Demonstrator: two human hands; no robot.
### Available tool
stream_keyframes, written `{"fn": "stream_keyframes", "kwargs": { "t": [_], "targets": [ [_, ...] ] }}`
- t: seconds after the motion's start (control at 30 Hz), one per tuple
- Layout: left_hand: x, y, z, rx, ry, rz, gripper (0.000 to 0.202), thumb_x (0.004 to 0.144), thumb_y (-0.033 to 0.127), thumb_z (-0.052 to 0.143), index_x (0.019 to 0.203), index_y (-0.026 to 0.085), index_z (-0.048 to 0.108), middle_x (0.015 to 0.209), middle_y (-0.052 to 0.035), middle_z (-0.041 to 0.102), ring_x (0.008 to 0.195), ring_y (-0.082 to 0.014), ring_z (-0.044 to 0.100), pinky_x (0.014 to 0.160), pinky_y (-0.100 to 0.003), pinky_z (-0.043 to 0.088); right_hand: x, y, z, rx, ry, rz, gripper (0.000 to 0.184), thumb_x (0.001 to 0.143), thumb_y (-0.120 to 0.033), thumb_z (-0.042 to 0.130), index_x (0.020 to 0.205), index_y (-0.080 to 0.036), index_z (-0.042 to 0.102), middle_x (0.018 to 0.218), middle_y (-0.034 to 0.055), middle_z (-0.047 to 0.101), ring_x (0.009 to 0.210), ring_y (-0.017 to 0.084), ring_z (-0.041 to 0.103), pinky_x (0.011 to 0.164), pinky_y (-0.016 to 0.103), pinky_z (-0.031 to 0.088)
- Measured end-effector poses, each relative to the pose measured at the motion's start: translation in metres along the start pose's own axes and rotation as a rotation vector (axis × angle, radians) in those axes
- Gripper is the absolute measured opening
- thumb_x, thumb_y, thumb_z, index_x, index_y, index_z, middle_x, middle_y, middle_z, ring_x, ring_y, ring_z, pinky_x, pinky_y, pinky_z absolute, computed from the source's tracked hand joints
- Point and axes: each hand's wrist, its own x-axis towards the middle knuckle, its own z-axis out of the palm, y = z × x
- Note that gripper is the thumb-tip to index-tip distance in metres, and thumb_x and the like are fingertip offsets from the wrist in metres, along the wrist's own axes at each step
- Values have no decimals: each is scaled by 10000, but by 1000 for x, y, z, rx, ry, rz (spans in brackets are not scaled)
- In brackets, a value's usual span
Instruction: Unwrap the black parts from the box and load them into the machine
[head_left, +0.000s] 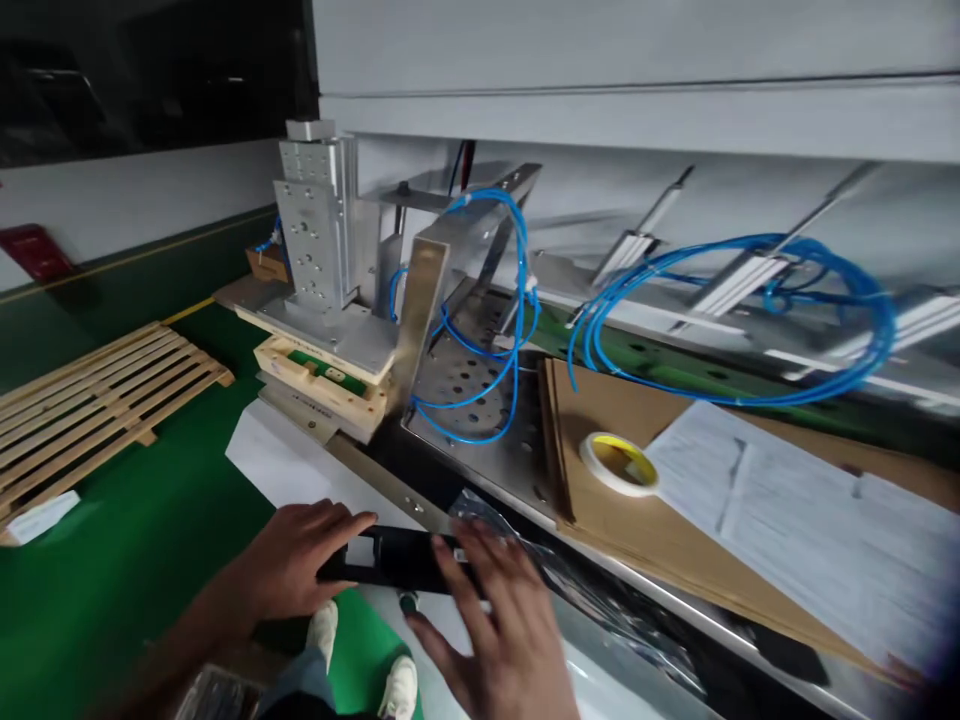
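My left hand (pixel 300 565) grips the left end of a flat black part (pixel 394 560) at the front edge of a metal machine bench (pixel 517 470). My right hand (pixel 499 625) rests on the part's right end, its fingers spread and stretched out over it. Just right of the part lies a crumpled clear plastic bag (pixel 600 590).
On the bench lie stacked brown cardboard sheets (pixel 712 540), a roll of yellow tape (pixel 619 462) and printed papers (pixel 810 520). Blue air hoses (pixel 735 330) loop over a perforated plate and an aluminium fixture (pixel 322 260). A wooden pallet (pixel 97 400) lies on the green floor. My shoes show below.
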Motion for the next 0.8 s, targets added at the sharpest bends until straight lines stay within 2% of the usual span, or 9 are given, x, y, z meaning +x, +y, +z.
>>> {"fn": "stream_keyframes", "kwargs": {
  "t": [0.07, 0.13, 0.2, 0.27, 0.37, 0.43, 0.57, 0.7, 0.8],
  "targets": [
    [1, -25, -20, 44, -11, 42, 623, 896, 346, 777, 1477, 316, 554, 1234, -47, 751, 1074, -288, 731, 881, -404, 608, 34, -9, 27, 0, -174, -137, 510, 1082, -417, 532, 1519, -155, 562, 1314, 146, 734, 1206, 286, 671, 1073, 435, 512],
    [3, -52, -35, 104, 59, 92, 614, 900, 377, 773, 1471, 290, 564, 1236, -56, 753, 1076, -288, 730, 932, -421, 601, 60, -12, 58, 12, -253, -162, 528, 1107, -411, 459, 1548, -130, 530, 1227, 149, 757, 1100, 268, 699, 1000, 409, 542],
    [4, -83, -44, 195, 270, 111, 606, 941, 413, 740, 1495, 261, 547, 1339, -97, 723, 1204, -315, 695, 1074, -470, 550, 82, -10, 90, 3, -271, -121, 577, 1098, -452, 463, 1576, -132, 499, 1196, 160, 755, 1068, 282, 700, 954, 422, 565],
    [5, -113, -48, 255, 570, 45, 598, 999, 466, 672, 1525, 230, 512, 1443, -145, 667, 1335, -342, 631, 1154, -503, 496, 105, -6, 119, -35, -253, -38, 617, 1078, -492, 500, 1572, -123, 502, 1185, 174, 746, 1057, 298, 696, 919, 430, 582],
    [4, -150, -42, 201, 856, -165, 581, 1047, 501, 581, 1526, 184, 491, 1395, -187, 683, 1292, -349, 662, 1040, -481, 574, 145, -1, 155, -128, -239, 73, 605, 1068, -516, 511, 1515, -110, 561, 1199, 201, 737, 1068, 313, 697, 918, 432, 586],
    [2, -163, -30, 132, 848, -215, 542, 1061, 487, 547, 1505, 179, 506, 1344, -182, 707, 1231, -337, 698, 969, -460, 614, 173, 3, 174, -181, -247, 114, 617, 1068, -543, 496, 1504, -113, 568, 1267, 227, 725, 1166, 339, 685, 985, 457, 573],
    [-3, -168, 9, 29, 708, -109, 438, 1077, 388, 529, 1478, 211, 528, 1361, -145, 720, 1258, -298, 701, 1002, -436, 630, 211, 20, 209, -202, -284, 202, 609, 1072, -557, 476, 1461, -107, 608, 1226, 238, 761, 1159, 372, 712, 1023, 510, 564],
    [-12, -157, 52, -85, 634, -107, 455, 1075, 401, 545, 1499, 236, 516, 1373, -116, 727, 1260, -281, 710, 993, -422, 658, 223, 41, 235, -184, -311, 224, 570, 1055, -582, 497, 1284, -115, 732, 984, 207, 798, 937, 356, 752, 888, 498, 607],
    [-18, -149, 74, -191, 595, -126, 484, 1083, 392, 538, 1544, 261, 477, 1410, -107, 710, 1289, -266, 699, 1000, -412, 664, 226, 49, 245, -155, -297, 217, 473, 1025, -566, 593, 1273, -189, 735, 1085, 156, 795, 997, 311, 741, 923, 480, 613]
  ]
}}
